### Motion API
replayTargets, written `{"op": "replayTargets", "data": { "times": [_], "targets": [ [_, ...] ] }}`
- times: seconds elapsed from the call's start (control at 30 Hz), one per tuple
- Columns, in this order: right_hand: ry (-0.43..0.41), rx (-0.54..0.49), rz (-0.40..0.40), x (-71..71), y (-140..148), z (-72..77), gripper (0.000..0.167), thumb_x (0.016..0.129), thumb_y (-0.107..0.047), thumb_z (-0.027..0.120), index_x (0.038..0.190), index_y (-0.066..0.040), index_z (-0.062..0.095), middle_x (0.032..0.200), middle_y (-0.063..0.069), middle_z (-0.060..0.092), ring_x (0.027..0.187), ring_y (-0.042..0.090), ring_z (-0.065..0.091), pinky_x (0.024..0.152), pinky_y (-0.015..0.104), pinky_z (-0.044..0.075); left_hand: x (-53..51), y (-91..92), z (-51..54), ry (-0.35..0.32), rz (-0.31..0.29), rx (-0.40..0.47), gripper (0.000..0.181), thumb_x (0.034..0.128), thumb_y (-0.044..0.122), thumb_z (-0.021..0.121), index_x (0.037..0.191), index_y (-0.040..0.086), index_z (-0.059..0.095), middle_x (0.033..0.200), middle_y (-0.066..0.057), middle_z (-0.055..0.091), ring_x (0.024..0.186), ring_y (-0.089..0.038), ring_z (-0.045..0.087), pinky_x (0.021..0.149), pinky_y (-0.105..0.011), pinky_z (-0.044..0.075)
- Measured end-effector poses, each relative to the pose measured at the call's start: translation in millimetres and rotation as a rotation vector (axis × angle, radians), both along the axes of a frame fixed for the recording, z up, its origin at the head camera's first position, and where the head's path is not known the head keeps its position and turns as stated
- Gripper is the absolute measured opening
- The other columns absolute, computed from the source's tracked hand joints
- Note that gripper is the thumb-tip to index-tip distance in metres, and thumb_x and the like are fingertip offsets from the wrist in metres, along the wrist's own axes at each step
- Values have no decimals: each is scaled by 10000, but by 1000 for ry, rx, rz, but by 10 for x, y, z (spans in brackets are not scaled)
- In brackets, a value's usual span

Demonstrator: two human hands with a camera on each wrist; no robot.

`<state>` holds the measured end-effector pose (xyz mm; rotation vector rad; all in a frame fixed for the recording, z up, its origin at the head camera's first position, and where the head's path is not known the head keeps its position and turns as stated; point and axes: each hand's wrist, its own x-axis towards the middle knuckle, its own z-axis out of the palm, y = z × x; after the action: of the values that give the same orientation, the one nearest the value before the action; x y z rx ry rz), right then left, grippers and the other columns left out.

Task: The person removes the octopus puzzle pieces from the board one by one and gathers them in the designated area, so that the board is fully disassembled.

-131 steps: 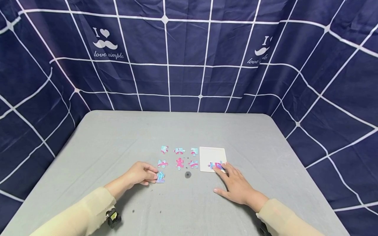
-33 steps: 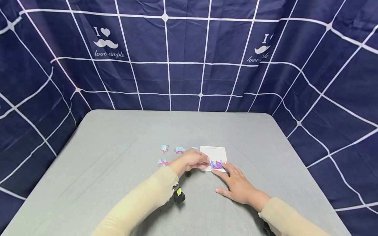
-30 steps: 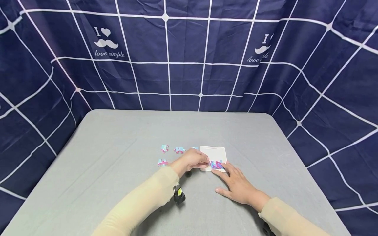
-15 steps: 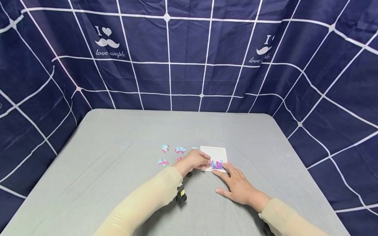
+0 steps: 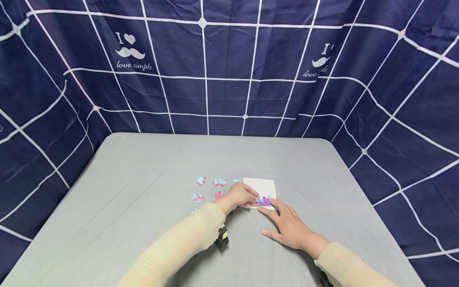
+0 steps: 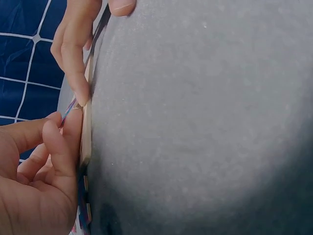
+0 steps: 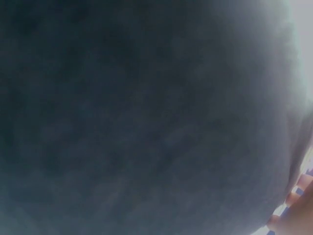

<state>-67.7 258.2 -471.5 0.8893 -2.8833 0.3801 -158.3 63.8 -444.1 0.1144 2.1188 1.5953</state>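
Observation:
My left hand [image 5: 241, 194] is over the left part of a white puzzle tray [image 5: 259, 185]. In the left wrist view its thumb and forefinger pinch a thin, tilted puzzle piece [image 6: 68, 112] close to the tray's edge. Blue, pink and purple puzzle pieces [image 5: 264, 201] lie in the lower part of the tray, partly hidden by both hands. My right hand [image 5: 287, 224] rests with spread fingers at the tray's lower right corner, its fingertips on the pieces there. The right wrist view is dark and blurred, showing only some fingertips [image 7: 293, 198] at the corner.
Left of the tray, several loose puzzle pieces lie on the grey table [image 5: 161, 159], among them a corner-shaped one [image 5: 200, 181] and a blue one [image 5: 218, 182]. My left sleeve [image 5: 186, 235] covers others. A dark blue gridded cloth [image 5: 229, 67] surrounds the table.
From a blue piece at the lower left, my left hand has moved right to the tray; in the last second it shifted slightly further right. My right hand stays almost where it was.

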Motion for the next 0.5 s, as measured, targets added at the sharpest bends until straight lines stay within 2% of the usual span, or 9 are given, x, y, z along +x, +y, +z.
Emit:
{"op": "replayTargets", "data": {
  "times": [0.23,0.5],
  "targets": [
    [-30,34,-18,-2,-6,21,630,896,-528,587,1431,-234,433,1394,235,347,1332,472,264,1015,628,296,-7,3,-13,6,13,1,99,797,-41,724,885,2,738,656,-35,666,521,-44,557,495,-179,527],
    [-48,36,-27,-5,7,9,655,886,-553,584,1437,-235,428,1420,230,321,1345,461,244,1027,628,279,-23,-82,-2,-33,-4,50,128,803,-21,724,928,7,733,651,-32,650,494,-47,532,454,-141,487]
  ]
}}
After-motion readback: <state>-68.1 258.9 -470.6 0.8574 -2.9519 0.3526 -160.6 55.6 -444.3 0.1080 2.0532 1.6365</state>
